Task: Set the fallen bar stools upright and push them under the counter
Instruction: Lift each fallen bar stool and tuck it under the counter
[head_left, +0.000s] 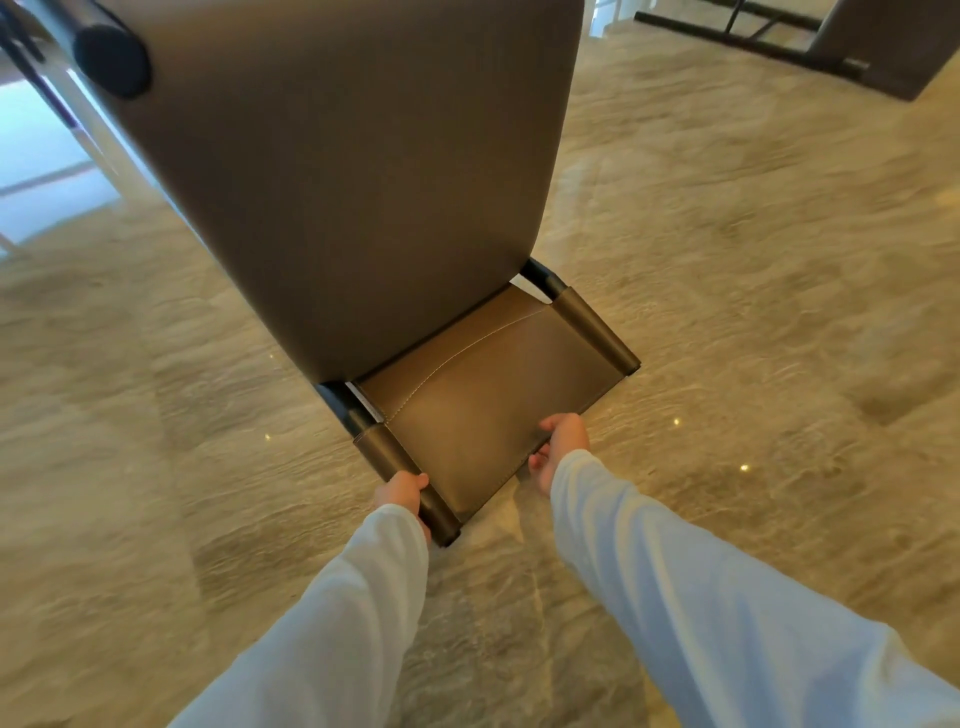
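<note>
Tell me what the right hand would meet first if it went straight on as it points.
The right hand grips the bar stool's leather backrest; going on, it would probably press into that panel.

A home's dining area: polished marble-look floor (727, 312), leather bar stool (363, 182), another beyond (878, 52).

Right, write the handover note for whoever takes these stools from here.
Left grip holds the near frame post of the brown leather bar stool. Right grip pinches the edge of its backrest. That stool is tipped over on the glossy marble floor. A second brown stool appears to lie on its side at top right. Done: none upright yet. Left: raise both and push them under the counter, which is not in view.
</note>
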